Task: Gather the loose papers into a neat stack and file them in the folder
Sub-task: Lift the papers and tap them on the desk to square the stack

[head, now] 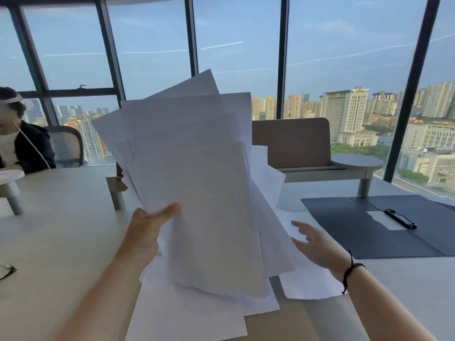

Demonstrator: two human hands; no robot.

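Clearly the fanned papers [194, 183], pinched only by the left hand [145, 232] at mid-frame, could slip apart while the right hand [317, 244] hangs open, grasping nothing.

a seated person in a dark jacket [29, 146] is at the counter's [61, 217] far left edge, with a mesh chair [67, 146] behind. a beige divider panel [293, 141] with a round shelf [357, 161] stands along the far edge, and glasses [6, 270] lie at the left edge.
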